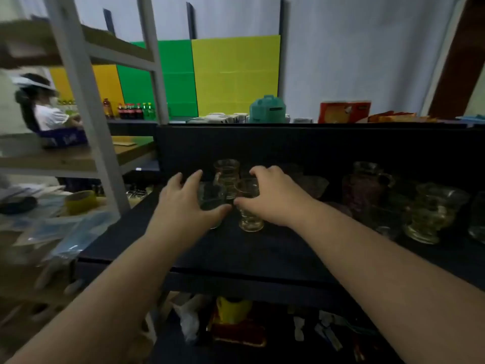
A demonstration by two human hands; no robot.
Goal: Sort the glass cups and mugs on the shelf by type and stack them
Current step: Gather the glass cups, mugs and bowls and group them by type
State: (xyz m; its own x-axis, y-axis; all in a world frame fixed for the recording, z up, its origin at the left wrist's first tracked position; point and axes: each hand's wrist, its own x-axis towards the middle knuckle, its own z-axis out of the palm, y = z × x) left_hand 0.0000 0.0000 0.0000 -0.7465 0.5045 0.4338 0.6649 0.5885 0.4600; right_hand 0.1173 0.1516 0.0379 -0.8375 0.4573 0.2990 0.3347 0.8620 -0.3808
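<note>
— Where are the hands?

— Over the dark shelf (262,248). Left hand (183,206) spread wide around a clear cup (211,198), thumb at its near side. Right hand (273,195) curled on a footed glass (249,206) just beside it.

— Any room?

— Bare shelf toward the near edge. A mug (227,174) stands behind; more glasses (427,214) crowd the right.

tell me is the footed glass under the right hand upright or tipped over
Upright. The footed glass stands on its round base on the dark shelf, rim up, with the right hand around its top.
</note>
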